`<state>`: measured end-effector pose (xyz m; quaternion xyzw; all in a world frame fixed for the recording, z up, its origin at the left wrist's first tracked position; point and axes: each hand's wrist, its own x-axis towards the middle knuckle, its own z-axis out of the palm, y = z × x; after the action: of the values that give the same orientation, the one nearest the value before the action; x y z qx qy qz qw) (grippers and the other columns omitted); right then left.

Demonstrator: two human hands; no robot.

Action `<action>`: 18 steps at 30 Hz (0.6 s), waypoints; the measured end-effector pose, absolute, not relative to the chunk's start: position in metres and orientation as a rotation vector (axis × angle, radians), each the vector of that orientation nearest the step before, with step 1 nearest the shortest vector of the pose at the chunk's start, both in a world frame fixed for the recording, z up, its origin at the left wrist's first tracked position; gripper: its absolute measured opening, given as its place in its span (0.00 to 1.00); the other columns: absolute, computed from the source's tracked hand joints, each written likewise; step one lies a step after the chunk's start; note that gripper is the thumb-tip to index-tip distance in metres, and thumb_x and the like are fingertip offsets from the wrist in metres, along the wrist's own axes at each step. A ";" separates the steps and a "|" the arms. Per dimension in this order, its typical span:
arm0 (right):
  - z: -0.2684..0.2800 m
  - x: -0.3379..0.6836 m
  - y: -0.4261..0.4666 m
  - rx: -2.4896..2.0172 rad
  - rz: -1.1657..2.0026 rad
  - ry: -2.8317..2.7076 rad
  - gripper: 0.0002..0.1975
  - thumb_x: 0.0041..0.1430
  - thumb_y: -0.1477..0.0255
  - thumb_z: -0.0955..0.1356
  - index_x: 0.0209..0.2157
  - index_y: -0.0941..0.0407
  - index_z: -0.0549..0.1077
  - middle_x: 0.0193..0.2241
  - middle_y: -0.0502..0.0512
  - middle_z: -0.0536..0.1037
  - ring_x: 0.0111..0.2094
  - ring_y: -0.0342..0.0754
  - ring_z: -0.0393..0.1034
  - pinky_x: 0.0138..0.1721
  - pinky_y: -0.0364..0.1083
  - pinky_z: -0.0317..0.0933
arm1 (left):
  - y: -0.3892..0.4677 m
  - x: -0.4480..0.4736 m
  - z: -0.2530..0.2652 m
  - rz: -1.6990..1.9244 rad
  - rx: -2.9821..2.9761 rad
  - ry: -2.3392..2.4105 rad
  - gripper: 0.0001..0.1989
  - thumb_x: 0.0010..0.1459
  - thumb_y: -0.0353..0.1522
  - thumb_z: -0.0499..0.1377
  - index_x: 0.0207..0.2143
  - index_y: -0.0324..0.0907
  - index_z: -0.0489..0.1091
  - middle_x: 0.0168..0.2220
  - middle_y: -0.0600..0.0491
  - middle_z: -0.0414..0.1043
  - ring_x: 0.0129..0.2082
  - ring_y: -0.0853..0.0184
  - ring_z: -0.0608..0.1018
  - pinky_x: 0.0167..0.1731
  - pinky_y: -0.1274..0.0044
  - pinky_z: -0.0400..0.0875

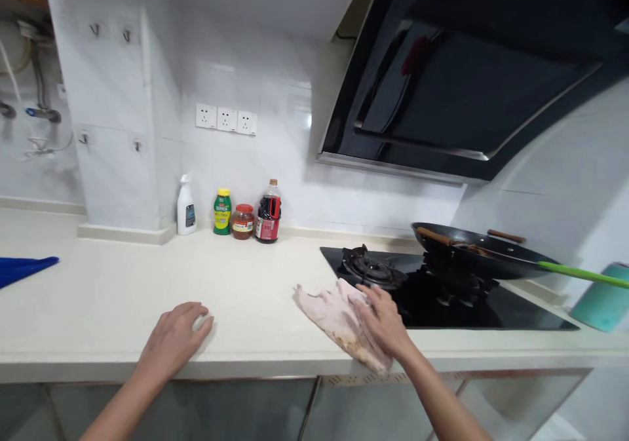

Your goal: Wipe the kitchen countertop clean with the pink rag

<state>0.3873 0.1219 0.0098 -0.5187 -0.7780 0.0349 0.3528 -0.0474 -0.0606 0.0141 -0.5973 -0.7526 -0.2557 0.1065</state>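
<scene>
My right hand (383,320) holds a pale pink cloth (334,313) down at the left front corner of the black gas stove. Its fingers bend over the cloth, and the palm side is hidden. Brownish stains mark the lower part of the cloth, which droops over the counter's front edge. Over the cream countertop (113,297), near the front edge, my left hand (171,336) is loosely curved. A gap shows between its thumb and fingers, with nothing seen in it.
A black wok (481,251) sits on the stove (422,303), a green handle (580,272) jutting right. Along the wall stand a white spray bottle (186,208), a green bottle (222,213), a red-lidded jar (242,223) and a dark sauce bottle (268,215). The range hood (442,87) hangs above.
</scene>
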 end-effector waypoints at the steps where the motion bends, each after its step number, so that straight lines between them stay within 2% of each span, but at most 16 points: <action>1: 0.005 0.379 0.119 -1.353 0.054 -2.156 0.29 0.66 0.51 0.59 0.63 0.45 0.69 0.65 0.62 0.62 0.66 0.65 0.54 0.62 0.65 0.54 | -0.061 -0.047 0.013 -0.744 -1.752 -2.206 0.22 0.63 0.43 0.48 0.44 0.43 0.78 0.52 0.46 0.79 0.56 0.55 0.77 0.54 0.65 0.67; 4: -0.003 0.358 0.120 -1.387 -0.052 -2.489 0.32 0.64 0.45 0.62 0.66 0.41 0.64 0.68 0.59 0.59 0.68 0.67 0.51 0.64 0.67 0.50 | -0.060 -0.048 0.007 -0.740 -1.745 -2.142 0.20 0.64 0.42 0.50 0.44 0.44 0.78 0.51 0.47 0.80 0.56 0.55 0.77 0.53 0.64 0.69; 8: -0.001 0.342 0.154 -1.386 -0.099 -2.626 0.35 0.67 0.46 0.59 0.70 0.44 0.58 0.69 0.61 0.58 0.69 0.65 0.52 0.66 0.65 0.47 | -0.058 -0.054 -0.006 -0.756 -1.748 -2.024 0.18 0.64 0.43 0.53 0.44 0.46 0.79 0.50 0.48 0.81 0.54 0.54 0.79 0.52 0.64 0.71; 13: 0.006 0.315 0.232 -1.329 -0.176 -2.689 0.35 0.68 0.50 0.58 0.69 0.53 0.60 0.69 0.64 0.59 0.70 0.60 0.51 0.68 0.58 0.45 | -0.058 -0.055 -0.014 -0.789 -1.725 -1.815 0.15 0.65 0.42 0.54 0.43 0.47 0.79 0.47 0.49 0.82 0.51 0.55 0.81 0.49 0.64 0.74; 18: 0.016 0.264 0.310 -1.432 -0.163 -2.663 0.33 0.68 0.54 0.59 0.68 0.54 0.61 0.66 0.62 0.64 0.70 0.60 0.50 0.68 0.59 0.43 | -0.059 -0.049 -0.006 -0.860 -1.709 -1.611 0.10 0.66 0.39 0.56 0.43 0.47 0.75 0.44 0.50 0.82 0.47 0.57 0.82 0.43 0.66 0.77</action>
<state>0.2642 0.3095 0.0156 -0.4723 -0.8779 -0.0538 0.0569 -0.0495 -0.0590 -0.0063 -0.6485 -0.6114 -0.3265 0.3148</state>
